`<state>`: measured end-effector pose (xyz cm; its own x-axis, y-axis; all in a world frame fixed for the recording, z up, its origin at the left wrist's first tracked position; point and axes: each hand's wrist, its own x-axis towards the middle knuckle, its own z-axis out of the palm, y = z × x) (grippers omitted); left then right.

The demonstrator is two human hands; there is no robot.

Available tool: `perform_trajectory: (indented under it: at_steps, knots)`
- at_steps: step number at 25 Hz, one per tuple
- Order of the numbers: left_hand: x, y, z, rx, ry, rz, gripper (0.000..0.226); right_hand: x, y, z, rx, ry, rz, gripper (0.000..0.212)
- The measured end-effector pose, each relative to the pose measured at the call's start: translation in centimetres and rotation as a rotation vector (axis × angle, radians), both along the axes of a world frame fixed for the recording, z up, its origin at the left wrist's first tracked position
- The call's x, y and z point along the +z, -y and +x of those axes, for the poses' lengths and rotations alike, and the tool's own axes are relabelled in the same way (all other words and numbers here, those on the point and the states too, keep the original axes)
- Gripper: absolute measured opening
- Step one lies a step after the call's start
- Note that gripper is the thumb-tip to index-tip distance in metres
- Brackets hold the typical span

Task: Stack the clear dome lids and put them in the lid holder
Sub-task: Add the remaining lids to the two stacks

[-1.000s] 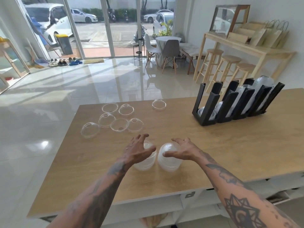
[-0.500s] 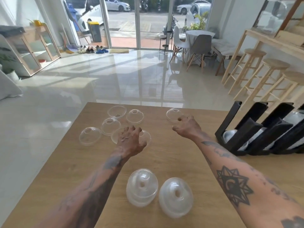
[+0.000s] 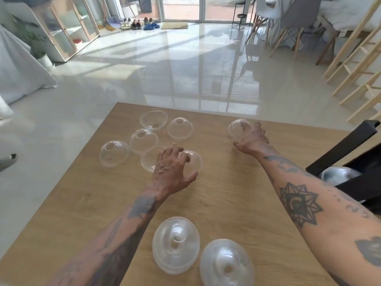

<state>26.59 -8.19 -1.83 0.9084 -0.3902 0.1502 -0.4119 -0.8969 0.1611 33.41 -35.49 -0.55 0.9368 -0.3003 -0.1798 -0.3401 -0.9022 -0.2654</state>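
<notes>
Two stacks of clear dome lids [image 3: 176, 247] [image 3: 226, 264] stand at the near edge of the wooden table [image 3: 226, 195]. Several single dome lids lie further out: [image 3: 153, 119], [image 3: 180, 129], [image 3: 143, 138], [image 3: 114, 153], [image 3: 149, 159]. My left hand [image 3: 172, 168] rests spread over one more single lid [image 3: 194, 159], fingers on its dome. My right hand [image 3: 250, 138] has its fingers curled around a lone dome lid [image 3: 237, 127] near the far edge. The black lid holder [image 3: 348, 153] sits at the right, with lids [image 3: 338, 175] in a slot.
The table's far edge runs just beyond the single lids, with glossy tiled floor past it. Wooden stools [image 3: 358, 65] stand at the right, chairs [image 3: 288, 21] further back, a glass cabinet [image 3: 66, 32] at the left.
Both hands left the two stacks and reached forward. My left hand settled on a single lid in the cluster; my right hand closed around the lone lid at the far edge.
</notes>
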Motion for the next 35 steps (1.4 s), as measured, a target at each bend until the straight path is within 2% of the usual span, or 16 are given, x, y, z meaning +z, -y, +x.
perform_trajectory:
  at_steps: [8,13,19,22,26,31,35]
  knots:
    - [0.6,0.3,-1.0,-0.046,-0.027,-0.019,0.039,0.3,-1.0,-3.7,-0.023,0.071,0.026,0.051]
    - [4.3,-0.8,-3.7,-0.103,-0.007,-0.113,0.039,4.9,-2.6,-9.9,-0.072,0.142,0.048,0.045]
    - [10.2,-3.9,-10.0,-0.157,-0.006,-0.239,0.04,12.3,-6.8,-20.2,-0.133,0.209,0.113,0.053]
    - [11.0,-5.2,-13.2,-0.18,-0.093,-0.305,0.043,13.5,-8.9,-25.9,-0.093,0.158,0.153,0.064]
    - [9.1,-6.2,-16.8,-0.158,-0.177,-0.303,0.052,11.6,-11.4,-30.8,-0.036,-0.016,0.166,0.084]
    - [6.2,-6.3,-18.9,-0.121,-0.289,-0.229,0.072,6.9,-13.4,-33.0,-0.067,-0.12,0.168,0.086]
    - [6.3,-6.2,-18.1,-0.111,-0.209,-0.227,0.081,7.3,-13.3,-31.1,-0.066,-0.179,0.089,0.095]
